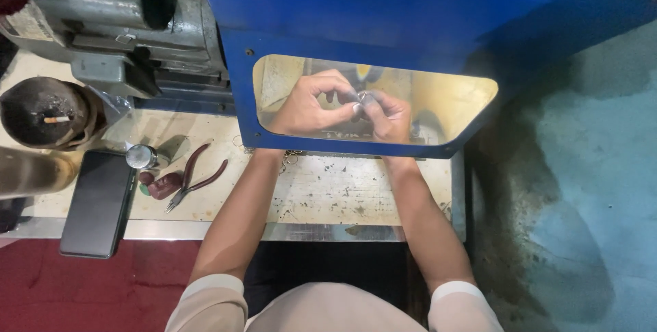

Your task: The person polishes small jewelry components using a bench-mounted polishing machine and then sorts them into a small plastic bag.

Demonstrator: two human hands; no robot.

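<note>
Scuffed pale table under a blue machine guard. Behind its clear window my left hand and right hand meet, fingertips of both pinched shut on a small shiny metal piece, too small to identify. Small rings lie by my left wrist. Further left: red-handled pliers, a metal cap, a black phone, a grey motor.
</note>
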